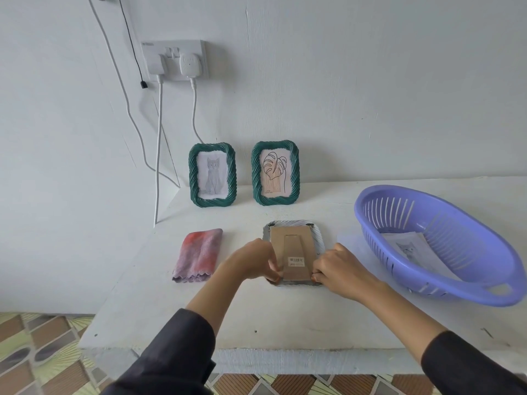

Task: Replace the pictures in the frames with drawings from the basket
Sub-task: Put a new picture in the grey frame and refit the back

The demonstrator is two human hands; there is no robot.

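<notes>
Our left hand (pixel 255 259) and right hand (pixel 340 267) meet over a white frame (pixel 320 238) that lies face down on the white table (pixel 159 315), just in front of us. Its brown cardboard backing (pixel 293 246) faces up, with the folded stand flat against it and a barcode sticker (pixel 296 261) near the lower end. Our left fingers are curled and pinch the backing's lower left edge. Our right fingers are curled the same way and pinch its lower right edge. Two small dark tabs (pixel 272 224) sit at the frame's far corners.

Further back, two green twisted frames stand upright against the wall. The left green frame (pixel 192 175) holds a grey cat drawing (pixel 212 173), and the right green frame (pixel 295 172) holds a leaf picture (pixel 275 172) in black line.

To our right, the purple slotted basket (pixel 456 232) rests on the table, well apart from the white frame. Inside it lies a paper drawing (pixel 407 246) that shows a cat's head.

To our left, a folded pink and purple cloth (pixel 199 255) lies flat, near our left hand but not touching it. On the wall above, a white socket (pixel 175 59) carries two plugs, whose cables hang down.
</notes>
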